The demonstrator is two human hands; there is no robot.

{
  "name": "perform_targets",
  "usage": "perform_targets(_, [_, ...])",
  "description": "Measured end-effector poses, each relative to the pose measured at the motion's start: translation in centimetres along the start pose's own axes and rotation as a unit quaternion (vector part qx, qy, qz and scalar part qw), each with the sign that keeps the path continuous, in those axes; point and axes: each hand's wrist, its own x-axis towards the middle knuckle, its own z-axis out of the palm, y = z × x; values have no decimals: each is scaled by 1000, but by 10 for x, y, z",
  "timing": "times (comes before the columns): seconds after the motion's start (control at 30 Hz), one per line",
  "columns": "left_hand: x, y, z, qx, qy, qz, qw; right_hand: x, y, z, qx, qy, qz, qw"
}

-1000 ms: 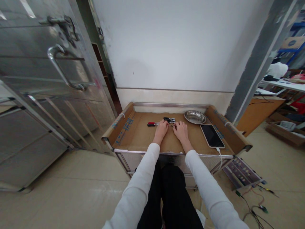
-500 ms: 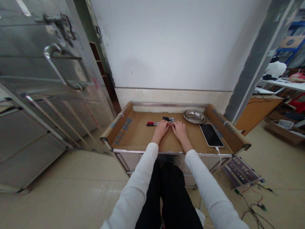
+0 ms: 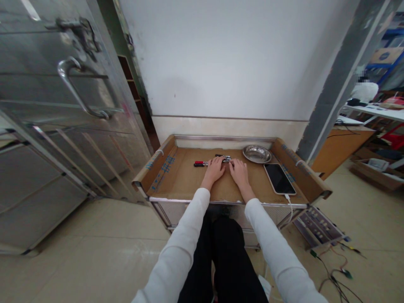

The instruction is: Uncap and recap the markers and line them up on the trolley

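On the cardboard-lined cart top, my left hand (image 3: 215, 170) lies palm down with its fingers stretched over several pens. A red-capped pen (image 3: 200, 162) and a black-capped pen (image 3: 198, 165) stick out to its left, their other ends hidden under the fingers. Behind the fingertips lie more black pens (image 3: 222, 156), partly covered. My right hand (image 3: 240, 171) rests a little to the right, fingers extended forward, its fingertips near the pens' right ends. Whether those fingertips touch a pen is too small to tell.
A round steel dish (image 3: 257, 154) stands at the back right of the cardboard-lined cart top (image 3: 183, 185). In front of it lies a phone (image 3: 280, 179) with a white charging cable (image 3: 291, 206). Folded cardboard walls (image 3: 299, 166) edge both sides.
My fingertips, close together before, have moved apart. Both hands now look flatter, with the fingers more stretched out. The dish and the phone stay in place.
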Motion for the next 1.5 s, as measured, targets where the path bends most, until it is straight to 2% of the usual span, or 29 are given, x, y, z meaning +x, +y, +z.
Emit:
perform_targets(0.3, [0,-2,1,38,-43,9,998,0,4,3,-1,26,33,999])
perform_targets(0.67, [-2,2,-6,26,-1,4,1000,-3,6,-1,1,28,69,997])
perform_targets(1.03, [-4,4,-9,29,24,4,999,-2,4,-5,43,27,47,998])
perform_targets(1.1, [-4,4,-10,30,23,6,999,-2,2,-6,72,25,23,997])
perform_targets(1.2, [-5,6,-12,30,35,1,999,-2,-1,-7,162,2,-51,985])
perform_targets(1.27, [-6,7,-14,34,58,-23,997,-3,-3,-7,220,-15,-84,972])
perform_targets(1.33, [-8,7,-15,46,92,-72,992,-3,-4,-6,254,-14,-88,963])
perform_targets(1.43, [-13,6,-18,79,133,-164,974,-3,-2,1,261,3,-87,962])
perform_targets(1.5, [-17,4,-19,101,142,-212,962,-2,2,6,241,6,-86,967])
